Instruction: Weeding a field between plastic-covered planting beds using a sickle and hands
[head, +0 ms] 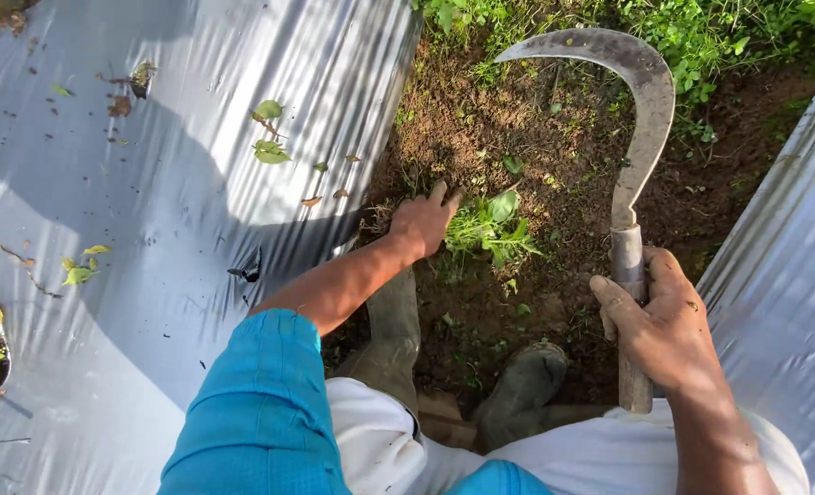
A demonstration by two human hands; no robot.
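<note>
My left hand (423, 220) reaches down to the bare soil and closes on a small green weed (495, 225) growing there; the fingers wrap its left side. My right hand (660, 321) grips the wooden handle of a sickle (641, 119), held upright, its curved rusty blade arching up and to the left above the weed. The blade tip points left, well clear of my left hand.
Silver plastic mulch sheets (151, 183) cover raised beds on both sides of the soil furrow (536, 128), the left one strewn with cut leaves. My two muddy rubber boots (517, 390) stand in the furrow. Dense green weeds (701, 32) grow at the far end.
</note>
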